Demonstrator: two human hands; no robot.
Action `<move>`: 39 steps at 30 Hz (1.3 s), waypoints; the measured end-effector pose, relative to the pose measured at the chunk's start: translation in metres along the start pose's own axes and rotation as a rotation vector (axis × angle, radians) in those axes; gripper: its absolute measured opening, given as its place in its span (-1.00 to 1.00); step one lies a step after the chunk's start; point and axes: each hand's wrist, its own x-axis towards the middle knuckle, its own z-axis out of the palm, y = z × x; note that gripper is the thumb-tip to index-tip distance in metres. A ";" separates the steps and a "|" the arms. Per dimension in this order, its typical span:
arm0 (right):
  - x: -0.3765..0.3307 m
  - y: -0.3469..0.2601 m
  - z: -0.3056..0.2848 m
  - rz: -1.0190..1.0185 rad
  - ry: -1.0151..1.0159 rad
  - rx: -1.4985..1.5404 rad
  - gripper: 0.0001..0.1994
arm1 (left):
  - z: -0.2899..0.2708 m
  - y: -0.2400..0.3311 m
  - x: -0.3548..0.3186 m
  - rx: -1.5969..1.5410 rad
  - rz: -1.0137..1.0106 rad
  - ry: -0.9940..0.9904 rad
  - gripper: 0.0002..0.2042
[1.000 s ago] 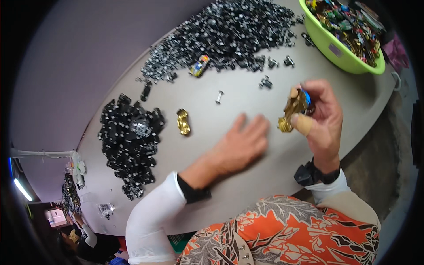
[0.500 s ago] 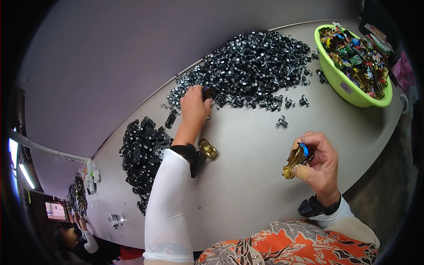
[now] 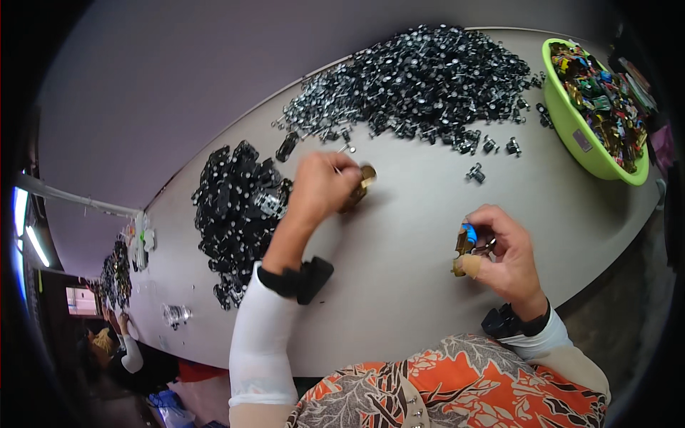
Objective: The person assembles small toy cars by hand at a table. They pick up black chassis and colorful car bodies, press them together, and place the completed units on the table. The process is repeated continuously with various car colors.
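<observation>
— Fingers of the left hand [image 3: 322,187] are curled down over a small gold toy car [image 3: 359,187], pinching it against the grey table [image 3: 399,285]. See it?

— Yes, only its front end pokes out past the knuckles. Shiny gold, rounded, lying low on the tabletop, just below the big heap of black wheel parts [image 3: 421,78].

— And the right hand [image 3: 503,250]?

— Fingers bent close around another toy car [image 3: 465,251], held up off the table near the person's chest. That one is gold too, with a bright blue piece at its upper end. It stands on end in the grip, the thumb pressing on its lower tip. A thin metal bit seems to sit between the fingertips; too small to tell what.

— What lies around?

— A second pile of black parts [image 3: 239,207] sits left of the left hand, close to the wrist. A few loose wheel pairs [image 3: 476,172] lie scattered between the big heap and the right hand. A lime green bowl [image 3: 571,139] full of mixed coloured toy cars rests at the far right edge of the table, well apart from both hands.

— Anyone else?

— At the far left, another person's arm in a white sleeve [image 3: 132,357], beside further small dark piles.
</observation>
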 end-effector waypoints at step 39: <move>0.011 0.041 0.064 0.085 -0.347 -0.264 -0.74 | -0.050 -0.100 0.049 0.626 0.023 0.321 -0.88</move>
